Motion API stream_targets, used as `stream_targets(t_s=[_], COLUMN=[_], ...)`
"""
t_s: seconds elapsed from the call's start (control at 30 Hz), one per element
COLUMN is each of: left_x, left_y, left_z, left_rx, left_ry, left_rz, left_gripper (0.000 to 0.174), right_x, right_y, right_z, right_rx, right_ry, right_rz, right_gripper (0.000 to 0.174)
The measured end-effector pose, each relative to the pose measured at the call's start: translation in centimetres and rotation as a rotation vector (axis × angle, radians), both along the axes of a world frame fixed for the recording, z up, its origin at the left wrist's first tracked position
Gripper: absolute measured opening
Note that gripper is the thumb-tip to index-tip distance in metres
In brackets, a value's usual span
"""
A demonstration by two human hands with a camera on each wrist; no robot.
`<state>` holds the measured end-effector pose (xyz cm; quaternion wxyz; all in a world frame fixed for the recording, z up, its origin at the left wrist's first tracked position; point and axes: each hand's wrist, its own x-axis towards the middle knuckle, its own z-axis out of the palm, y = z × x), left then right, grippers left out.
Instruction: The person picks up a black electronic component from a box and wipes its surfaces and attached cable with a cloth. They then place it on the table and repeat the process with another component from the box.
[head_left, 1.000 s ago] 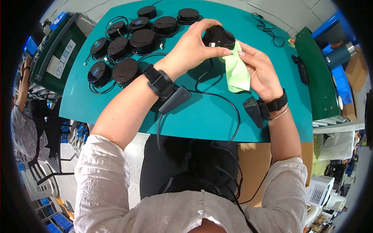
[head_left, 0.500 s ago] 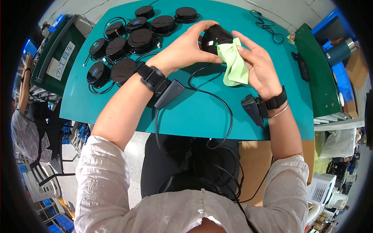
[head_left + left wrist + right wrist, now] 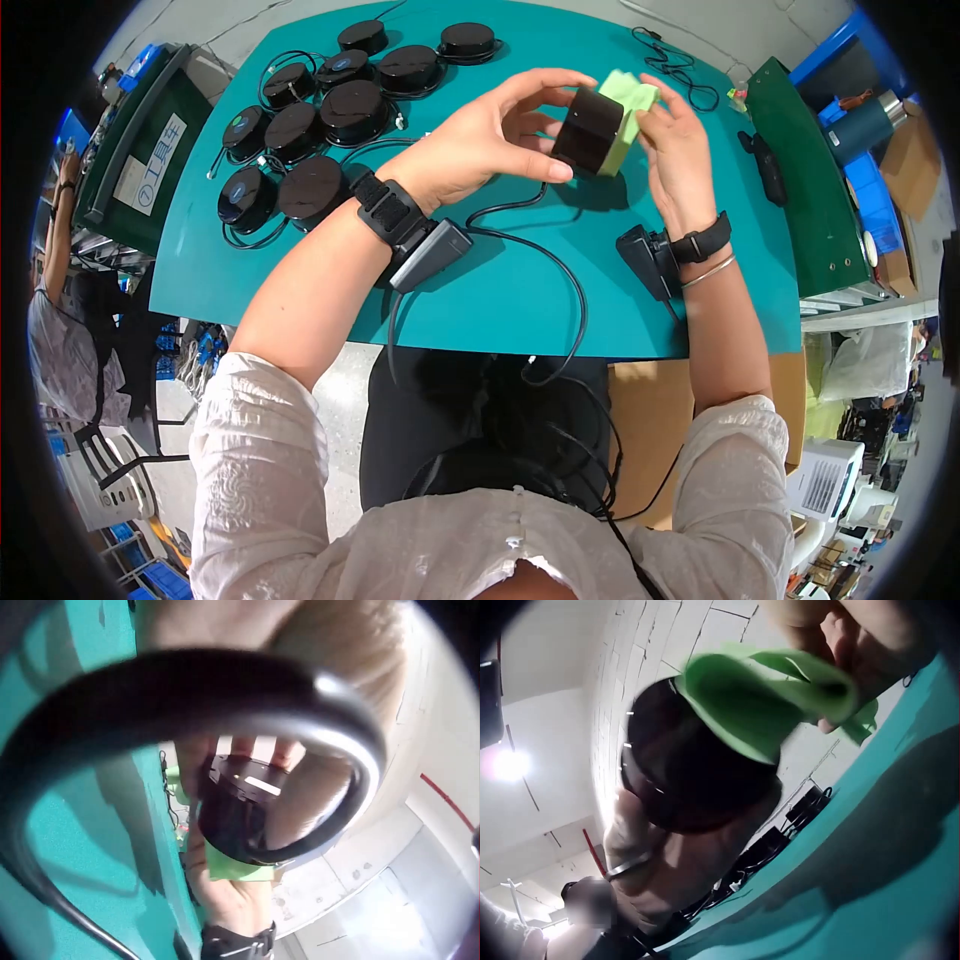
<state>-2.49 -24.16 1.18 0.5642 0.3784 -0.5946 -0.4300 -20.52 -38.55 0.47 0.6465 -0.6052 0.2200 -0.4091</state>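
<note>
My left hand [image 3: 470,145] grips a black cylindrical device [image 3: 588,130] above the table, thumb along its near edge and fingers behind it. A black cable [image 3: 572,275] runs from the device in a loop toward the table's front edge. The device stands tilted on its side, a flat end toward the right. My right hand [image 3: 682,150] pinches a light green cloth [image 3: 632,95] against that end. In the right wrist view the cloth [image 3: 742,697] drapes over the device's glossy face. The left wrist view shows a white label [image 3: 262,785] on the opposite end.
Several similar black round devices [image 3: 355,110] with coiled cables sit at the left of the green table [image 3: 480,310]. A thin black cable [image 3: 680,70] lies at the back right, near a dark handheld object [image 3: 765,168]. Green cabinets flank the table; another person's arm [image 3: 62,220] shows far left.
The device has turned so its cloth-covered end faces right and its side faces the camera. The right hand and cloth have moved up, from hanging below the device to lying against its end.
</note>
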Motion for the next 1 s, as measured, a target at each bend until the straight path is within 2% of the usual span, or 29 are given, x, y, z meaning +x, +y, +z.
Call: stream_targets(t_s=[0.07, 0.13, 0.2, 0.27, 0.33, 0.43, 0.5, 0.57, 0.67, 0.8, 0.87, 0.9, 1.0], left_x=[0.6, 1.1, 0.9, 0.5, 0.5, 0.3, 0.2, 0.2, 0.0, -0.1, 0.1, 0.4, 1.2], left_y=[-0.3, -0.4, -0.5, -0.3, -0.3, -0.1, 0.0, -0.1, -0.1, 0.0, -0.6, -0.9, -1.5], left_z=[-0.7, -1.2, -1.0, -0.7, -0.7, -0.7, -0.8, -1.1, -1.2, -1.3, -1.9, -1.9, -2.4], left_rx=[0.043, 0.071, 0.097, 0.180, 0.195, 0.287, 0.377, 0.353, 0.297, 0.262, 0.147, 0.181, 0.150], left_ry=[0.200, 0.245, 0.288, 0.435, 0.387, 0.356, 0.376, 0.388, 0.398, 0.382, 0.527, 0.594, 0.777], left_rz=[-0.073, -0.079, -0.089, -0.184, -0.183, -0.183, -0.189, -0.208, -0.214, -0.202, -0.277, -0.258, -0.175], left_gripper=[0.076, 0.073, 0.071, 0.068, 0.067, 0.064, 0.058, 0.056, 0.052, 0.053, 0.055, 0.056, 0.052], right_x=[0.2, 0.1, 0.2, 0.3, 0.1, 0.0, -0.2, -0.5, -0.5, -0.4, -0.4, -0.4, -0.4], right_y=[0.2, 1.3, 2.0, 2.7, 3.3, 3.5, 4.0, 4.4, 4.6, 4.6, 4.4, 4.4, 4.4], right_z=[0.5, 1.2, 1.6, 1.7, 1.8, 1.9, 2.2, 2.3, 2.4, 2.0, 2.2, 2.4, 2.9], right_rx=[-0.242, -0.277, -0.496, -0.554, -0.601, -0.533, -0.619, -0.794, -0.914, -0.915, -0.903, -0.906, -1.116], right_ry=[-0.093, -0.089, -0.100, -0.090, -0.050, -0.089, -0.049, 0.009, 0.027, -0.001, -0.058, -0.055, 0.102], right_rz=[-0.137, -0.136, -0.040, 0.144, 0.282, 0.379, 0.374, 0.321, 0.235, 0.180, 0.163, 0.167, 0.182], right_gripper=[0.045, 0.045, 0.046, 0.049, 0.051, 0.053, 0.054, 0.053, 0.051, 0.046, 0.042, 0.042, 0.033])
